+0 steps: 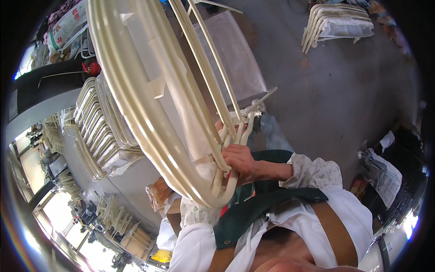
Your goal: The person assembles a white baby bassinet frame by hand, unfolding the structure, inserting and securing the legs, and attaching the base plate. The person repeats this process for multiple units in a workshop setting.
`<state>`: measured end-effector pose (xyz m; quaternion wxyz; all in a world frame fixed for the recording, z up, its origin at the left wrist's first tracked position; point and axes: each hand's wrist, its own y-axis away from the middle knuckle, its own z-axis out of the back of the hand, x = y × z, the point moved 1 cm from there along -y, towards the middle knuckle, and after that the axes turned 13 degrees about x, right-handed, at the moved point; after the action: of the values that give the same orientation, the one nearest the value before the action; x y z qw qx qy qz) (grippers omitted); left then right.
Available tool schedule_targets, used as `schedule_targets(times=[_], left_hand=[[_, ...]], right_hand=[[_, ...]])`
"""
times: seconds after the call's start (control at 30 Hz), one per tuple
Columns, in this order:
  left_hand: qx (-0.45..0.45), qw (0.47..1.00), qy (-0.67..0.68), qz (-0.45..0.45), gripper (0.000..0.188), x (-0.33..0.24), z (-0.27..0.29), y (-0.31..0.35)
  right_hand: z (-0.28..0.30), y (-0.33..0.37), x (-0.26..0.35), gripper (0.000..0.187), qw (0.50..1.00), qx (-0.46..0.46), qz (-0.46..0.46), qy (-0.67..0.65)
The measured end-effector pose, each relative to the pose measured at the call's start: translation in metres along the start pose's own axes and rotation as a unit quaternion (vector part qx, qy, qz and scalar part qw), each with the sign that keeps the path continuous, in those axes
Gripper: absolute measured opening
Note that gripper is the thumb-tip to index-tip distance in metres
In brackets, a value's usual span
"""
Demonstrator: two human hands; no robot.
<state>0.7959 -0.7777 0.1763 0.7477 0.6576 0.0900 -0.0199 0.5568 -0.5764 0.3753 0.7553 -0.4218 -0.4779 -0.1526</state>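
Closest to the camera is the person's own body: a white top, brown straps (335,231) and a dark green apron (253,208).

Just past it, the right hand (240,161) comes in from the right in a flowered sleeve (312,172). Its fingers are curled tight around a bundle of cream curved tubes (149,118), near the rounded bottom bend. The bundle rises up and to the left, filling the middle of the view, with thin clear wrap (176,81) hanging off it. More thin cream rods (213,68) run up from the hand.

The left hand (224,129) is mostly hidden behind the tubes. Only a few fingertips show at the tubes, so it is not possible to tell if it is squeezing or loose.

To the left, near the bundle, stacks of the same cream tubes (97,127) lie side by side. Their edges sit close to the held bundle, so there is little room there.

To the right and up, the grey floor (344,99) is wide and bare. Far off at the top right lies another wrapped stack (337,25). A pile of papers (385,174) sits at the right edge.
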Motion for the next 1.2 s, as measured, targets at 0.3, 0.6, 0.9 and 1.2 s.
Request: schedule_targets(times=[0.3,0.6,0.9,1.2], left_hand=[[0.049,0.997,-0.010,0.053,0.016,0.030,-0.048,0.057],[0.157,0.985,0.045,-0.046,0.015,-0.080,-0.144,0.055],[0.175,0.982,0.056,-0.051,0.015,-0.127,-0.132,0.041],[0.199,0.979,0.047,-0.022,0.014,-0.155,-0.116,-0.010]], right_hand=[[0.068,0.015,0.045,0.033,0.934,0.093,-0.114,-0.325],[0.034,0.258,-0.171,0.040,0.790,-0.074,-0.520,-0.317],[0.143,0.087,-0.057,0.029,0.695,0.030,-0.520,-0.495],[0.138,0.125,-0.121,0.022,0.624,0.006,-0.593,-0.510]])
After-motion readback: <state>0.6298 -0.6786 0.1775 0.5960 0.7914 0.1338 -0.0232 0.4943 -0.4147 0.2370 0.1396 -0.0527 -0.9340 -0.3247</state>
